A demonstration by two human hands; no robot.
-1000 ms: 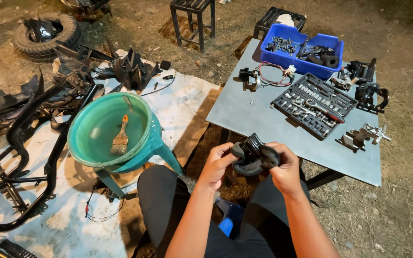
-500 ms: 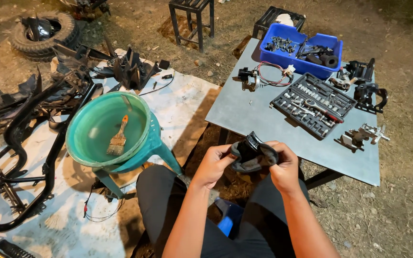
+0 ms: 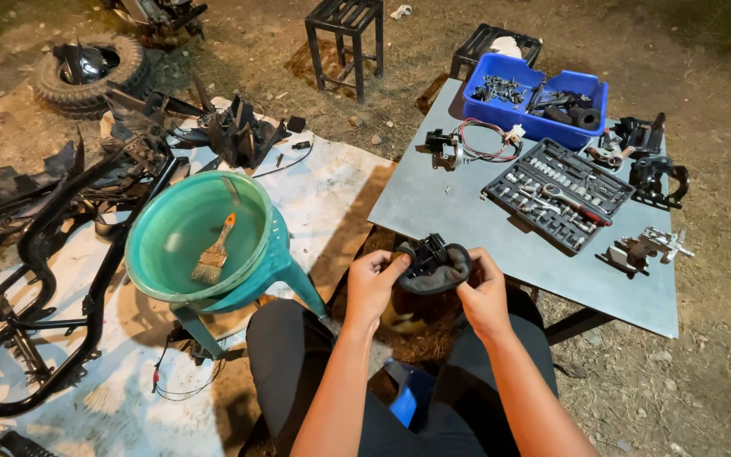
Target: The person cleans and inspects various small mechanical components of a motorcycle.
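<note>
A black mechanical part (image 3: 433, 264) is being pinched by left hand (image 3: 371, 283) and right hand (image 3: 484, 292) fingers, lower centre, at the counter (image 3: 450, 203) edge.

Matt grey metal table (image 3: 433, 199), glossy teal plastic basin (image 3: 171, 228), wooden-handled brush (image 3: 213, 254).
</note>
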